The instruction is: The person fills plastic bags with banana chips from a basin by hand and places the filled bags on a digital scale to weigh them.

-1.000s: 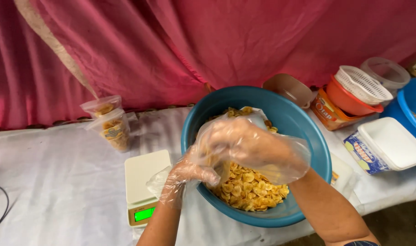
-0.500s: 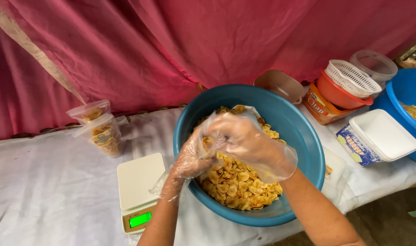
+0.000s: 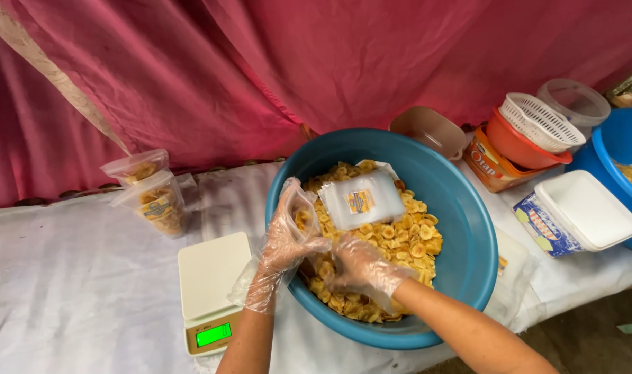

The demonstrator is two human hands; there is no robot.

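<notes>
Pink curtain behind teal basin of yellow chips (round, crinkled).

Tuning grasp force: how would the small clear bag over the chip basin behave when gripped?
The clear bag in the gloved left hand looks thin and crumpled, so probably floppy, not self-supporting. Few banana chips show inside it, so likely very light. Plastic film against plastic gloves may slip; the right hand is close beside it.

Makeshift snack-packing stall: cloth backdrop, scale, chip basin, tubs.
</notes>
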